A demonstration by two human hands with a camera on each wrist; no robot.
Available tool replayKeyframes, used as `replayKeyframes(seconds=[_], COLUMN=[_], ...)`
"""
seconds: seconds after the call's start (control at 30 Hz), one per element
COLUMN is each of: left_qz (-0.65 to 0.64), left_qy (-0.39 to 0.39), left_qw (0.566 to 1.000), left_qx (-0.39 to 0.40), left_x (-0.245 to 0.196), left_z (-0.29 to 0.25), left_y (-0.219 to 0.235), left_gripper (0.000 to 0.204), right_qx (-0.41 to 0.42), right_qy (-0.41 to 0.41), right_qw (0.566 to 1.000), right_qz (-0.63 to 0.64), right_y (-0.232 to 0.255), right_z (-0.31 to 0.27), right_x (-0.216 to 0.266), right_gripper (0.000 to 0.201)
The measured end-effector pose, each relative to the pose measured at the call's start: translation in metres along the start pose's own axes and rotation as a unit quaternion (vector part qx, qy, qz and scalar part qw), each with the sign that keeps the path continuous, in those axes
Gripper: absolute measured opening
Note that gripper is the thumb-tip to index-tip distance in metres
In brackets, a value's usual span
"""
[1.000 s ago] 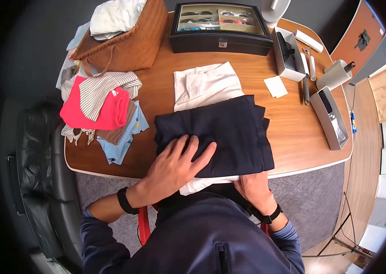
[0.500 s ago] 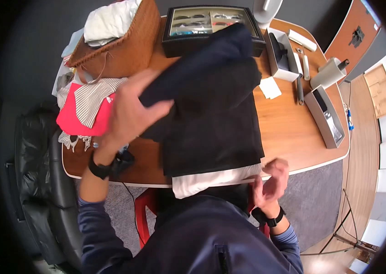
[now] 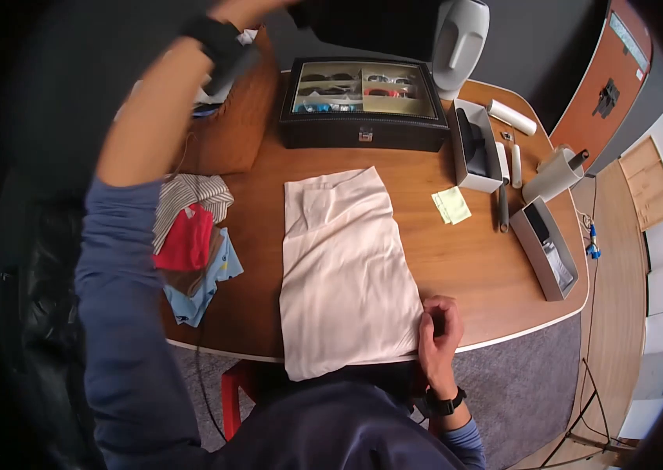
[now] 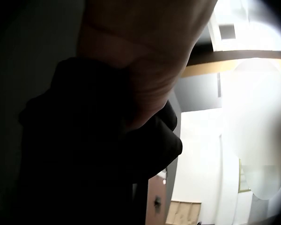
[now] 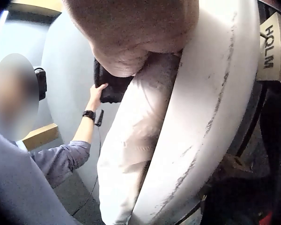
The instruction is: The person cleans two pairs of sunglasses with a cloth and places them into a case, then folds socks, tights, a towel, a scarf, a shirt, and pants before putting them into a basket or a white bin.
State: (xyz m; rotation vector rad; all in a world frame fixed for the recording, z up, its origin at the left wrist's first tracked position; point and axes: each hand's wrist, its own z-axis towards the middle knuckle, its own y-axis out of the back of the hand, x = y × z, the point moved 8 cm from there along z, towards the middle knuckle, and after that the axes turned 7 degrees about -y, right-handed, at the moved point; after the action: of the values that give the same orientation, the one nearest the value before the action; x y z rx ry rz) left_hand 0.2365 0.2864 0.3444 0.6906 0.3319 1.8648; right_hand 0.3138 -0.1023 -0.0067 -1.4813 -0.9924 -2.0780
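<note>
A pale, light-coloured garment (image 3: 347, 274) lies flat on the wooden table, its near end at the front edge. High at the top of the head view, my left hand (image 3: 251, 9) holds up a dark garment (image 3: 371, 27). The left wrist view shows that hand (image 4: 145, 61) against the dark cloth (image 4: 79, 140), fingertips hidden. In the right wrist view the left hand (image 5: 98, 93) grips the dark cloth (image 5: 113, 86). Beside the pale garment's near right corner rests my right hand (image 3: 441, 333), fingers loosely curled.
A glasses case (image 3: 363, 129) stands at the back, a brown basket (image 3: 230, 133) at back left. Piled clothes (image 3: 186, 243) lie left. On the right are sticky notes (image 3: 452, 205), two open boxes (image 3: 476, 182) (image 3: 555, 274) and a white cylinder (image 3: 552, 176).
The dark garment has been lifted off the pale one by my left hand, up past the table's back edge. My right hand has come to the pale garment's corner, and the head view has shifted.
</note>
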Motion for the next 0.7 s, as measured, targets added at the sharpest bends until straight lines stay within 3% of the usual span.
replayKeyframes(seconds=[0.13,0.2,0.27,0.3,0.43,0.53,0.63,0.7], left_qz=[0.072,0.071,0.064,0.037,0.013,0.019,0.006,-0.085], left_qy=[-0.054,-0.061,0.008,0.013,0.017,-0.036,-0.051,0.031], left_qw=[0.989,0.958,0.960,0.952,0.951,0.968,0.991,0.977], left_qx=[0.120,0.270,0.272,0.303,0.308,0.249,0.126,0.192], left_x=[-0.024,-0.051,-0.059,-0.061,-0.062,-0.065,-0.088,-0.098], left_z=[-0.096,-0.145,-0.178,-0.177,-0.181,-0.181,-0.168,-0.176], left_y=[-0.121,-0.166,-0.182,-0.179,-0.169,-0.158,-0.110,-0.086], left_gripper=[0.062,0.072,0.078,0.084,0.083,0.085,0.068,0.051], right_qx=[0.007,0.009,0.009,0.008,0.029,0.033,0.057,0.057], right_qy=[-0.018,-0.030,-0.025,-0.023,-0.025,0.027,0.044,0.040], right_qw=[1.000,0.999,1.000,1.000,0.999,0.998,0.996,0.996], right_qz=[-0.004,-0.004,-0.007,-0.007,-0.019,-0.046,-0.057,-0.065], right_y=[-0.001,-0.002,-0.002,-0.002,-0.005,-0.009,-0.012,-0.014], right_z=[0.000,0.001,0.002,0.003,0.002,0.005,0.003,0.005], right_x=[-0.001,-0.003,-0.003,-0.003,0.003,0.016,0.013,0.022], right_gripper=[0.017,0.017,0.016,0.017,0.019,0.022,0.027,0.029])
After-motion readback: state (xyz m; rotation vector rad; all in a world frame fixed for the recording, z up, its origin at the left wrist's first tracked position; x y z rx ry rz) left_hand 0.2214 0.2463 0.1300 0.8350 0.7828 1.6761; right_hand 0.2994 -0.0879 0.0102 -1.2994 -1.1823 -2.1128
